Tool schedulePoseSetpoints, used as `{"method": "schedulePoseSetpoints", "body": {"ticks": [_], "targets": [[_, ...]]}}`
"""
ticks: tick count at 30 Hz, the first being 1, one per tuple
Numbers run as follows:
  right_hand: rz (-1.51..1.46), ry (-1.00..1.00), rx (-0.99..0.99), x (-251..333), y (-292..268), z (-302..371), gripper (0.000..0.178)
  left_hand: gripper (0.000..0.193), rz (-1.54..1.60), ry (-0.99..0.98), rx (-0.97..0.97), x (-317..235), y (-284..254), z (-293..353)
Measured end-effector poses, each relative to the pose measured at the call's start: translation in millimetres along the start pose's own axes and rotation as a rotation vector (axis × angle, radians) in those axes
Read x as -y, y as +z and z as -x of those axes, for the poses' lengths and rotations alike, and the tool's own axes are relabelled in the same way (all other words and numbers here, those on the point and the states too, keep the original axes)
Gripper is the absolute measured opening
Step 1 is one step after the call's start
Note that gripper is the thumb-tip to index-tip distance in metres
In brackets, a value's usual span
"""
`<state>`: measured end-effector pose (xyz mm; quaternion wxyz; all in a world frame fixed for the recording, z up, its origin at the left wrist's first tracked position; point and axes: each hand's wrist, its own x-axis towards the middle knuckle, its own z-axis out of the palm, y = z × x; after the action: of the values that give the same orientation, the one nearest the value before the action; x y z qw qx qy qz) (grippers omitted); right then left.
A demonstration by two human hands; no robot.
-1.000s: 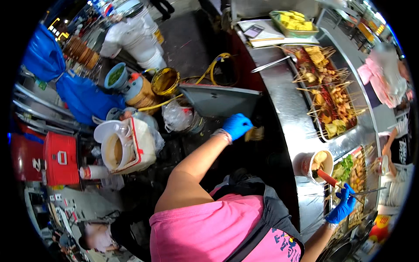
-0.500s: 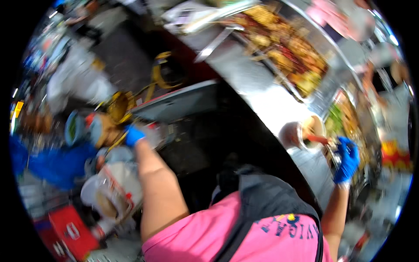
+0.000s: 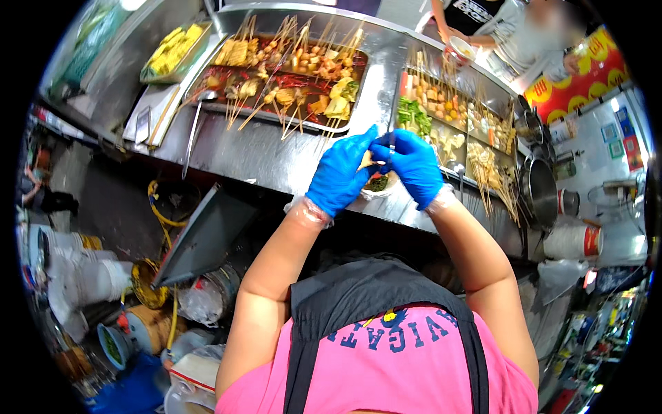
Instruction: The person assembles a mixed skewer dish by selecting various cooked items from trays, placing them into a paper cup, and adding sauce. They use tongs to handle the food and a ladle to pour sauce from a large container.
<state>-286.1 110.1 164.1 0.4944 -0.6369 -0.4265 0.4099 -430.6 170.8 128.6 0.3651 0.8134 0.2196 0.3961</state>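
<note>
Both hands wear blue gloves and meet above a small bowl [image 3: 379, 193] at the counter's near edge. My left hand [image 3: 339, 174] is closed around a small pale yellowish piece [image 3: 365, 161], perhaps food; the fingers hide most of it. Close against it, my right hand [image 3: 414, 165] has its fingers curled in, with a thin shiny object [image 3: 392, 141] showing between them; its kind is unclear. Dark green food [image 3: 377, 182] shows in the bowl, whose rim is partly covered by the hands.
Beyond the hands lies a tray of skewers in red broth [image 3: 289, 123]. Right of it, a sectioned tray [image 3: 467, 145] holds more skewers and leafy greens. A ladle [image 3: 195, 127] rests at left. Pots [image 3: 539, 193] stand at right. A person [image 3: 476, 21] holds a bowl across the counter.
My left hand has come up from the containers at lower left to the counter. My right hand has moved inward to meet it over the bowl. The view has swung round.
</note>
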Motion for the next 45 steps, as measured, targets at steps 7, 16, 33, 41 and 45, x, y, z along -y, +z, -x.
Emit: {"method": "schedulePoseSetpoints", "body": {"ticks": [7, 16, 33, 41, 45], "targets": [[-0.022, -0.011, 0.003, 6, -65, 30, 0.027, 0.027, 0.429, -0.246, 0.075, 19, 6, -18], [1.31, -0.205, 0.118, -57, -127, 67, 0.061, 0.019, 0.494, -0.371, 0.079, 15, 4, -30], [1.388, -0.172, 0.206, -45, -117, 33, 0.061, 0.018, 0.428, -0.396, -0.1, 9, 29, -28], [1.51, -0.372, 0.415, -72, -131, 30, 0.013, 0.021, 0.393, -0.412, -0.019, 4, 23, -37], [1.473, -0.265, 0.436, -65, -151, 30, 0.018, 0.024, 0.484, -0.362, 0.245, 16, -2, -40]]}}
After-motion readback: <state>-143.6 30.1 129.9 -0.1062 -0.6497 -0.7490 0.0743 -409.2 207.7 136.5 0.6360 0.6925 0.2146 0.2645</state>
